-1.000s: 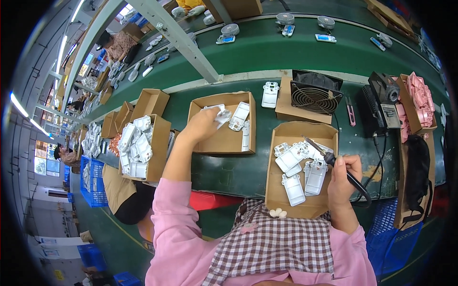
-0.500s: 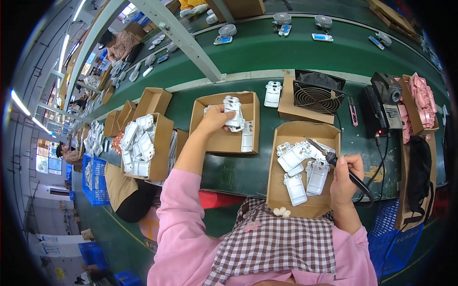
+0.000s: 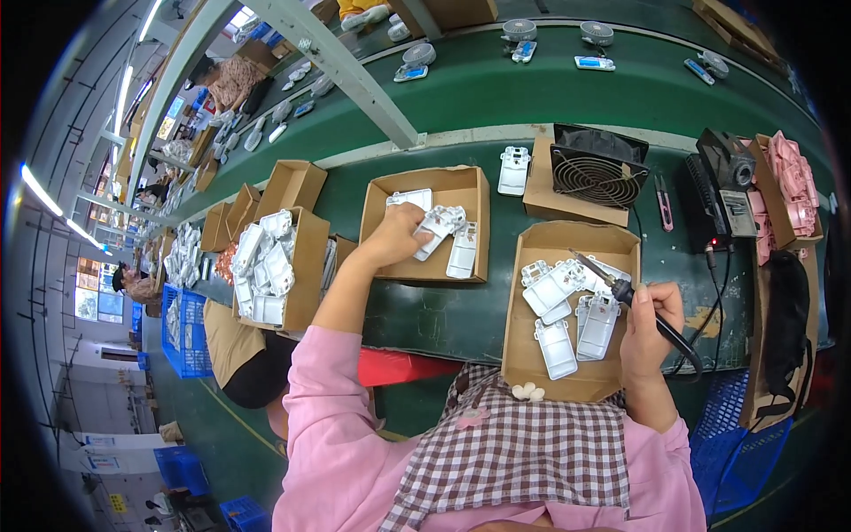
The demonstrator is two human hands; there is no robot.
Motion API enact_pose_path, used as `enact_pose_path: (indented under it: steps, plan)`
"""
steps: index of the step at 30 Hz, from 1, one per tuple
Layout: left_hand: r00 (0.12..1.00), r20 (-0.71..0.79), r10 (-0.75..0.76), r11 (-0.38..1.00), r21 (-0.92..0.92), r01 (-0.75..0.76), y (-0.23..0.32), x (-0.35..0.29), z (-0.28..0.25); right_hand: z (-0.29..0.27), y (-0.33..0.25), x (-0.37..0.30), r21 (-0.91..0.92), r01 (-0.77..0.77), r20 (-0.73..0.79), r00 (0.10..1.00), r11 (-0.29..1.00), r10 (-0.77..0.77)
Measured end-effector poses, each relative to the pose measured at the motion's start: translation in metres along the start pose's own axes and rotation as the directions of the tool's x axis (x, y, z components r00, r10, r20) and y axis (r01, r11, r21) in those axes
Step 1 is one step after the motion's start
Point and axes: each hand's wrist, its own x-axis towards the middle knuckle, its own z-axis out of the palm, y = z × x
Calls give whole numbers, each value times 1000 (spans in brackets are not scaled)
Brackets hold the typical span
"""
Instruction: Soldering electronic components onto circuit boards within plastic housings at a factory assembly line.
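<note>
My left hand (image 3: pixel 397 236) reaches into the far cardboard box (image 3: pixel 379 189), thumb and fingers closed on a white plastic casing (image 3: pixel 436 232). Other white casings lie beside it there, one behind and one to the right. My right hand (image 3: pixel 651 330) grips a soldering iron (image 3: pixel 624 293) by its dark handle, tip pointing up and left. The iron's tip hovers above the near cardboard box (image 3: pixel 521 363), which holds several white casings (image 3: pixel 556 348), some overlapping. Whether the tip touches a casing I cannot tell.
A black fan (image 3: pixel 598 168) stands on cardboard behind the near box. Right of it are tweezers (image 3: pixel 663 203), a black soldering station (image 3: pixel 706 195) and pink parts (image 3: pixel 789 184). A full box of white casings (image 3: pixel 264 266) stands left. Small fans (image 3: pixel 520 32) lie on the green conveyor.
My left hand has lowered the white casing further into the far box, where another casing now shows behind it. The right hand keeps the soldering iron over the near box. The view has shifted slightly.
</note>
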Motion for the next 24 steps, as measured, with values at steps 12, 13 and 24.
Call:
enact_pose_path:
  steps: [12, 13, 24]
  plan:
    - [865, 305, -398, 745, -443, 499, -3, 3, 16, 0, 0, -2, 4, 9, 21, 1000, 1000, -9]
    - [864, 304, -401, 744, -442, 501, -7, -1, 18, 2, 0, -2, 8, 9, 22, 1000, 1000, -9]
    - [901, 305, -308, 841, -356, 408, 56, 3, -4, 1, 3, -1, 9, 2, -5, 1000, 1000, -2]
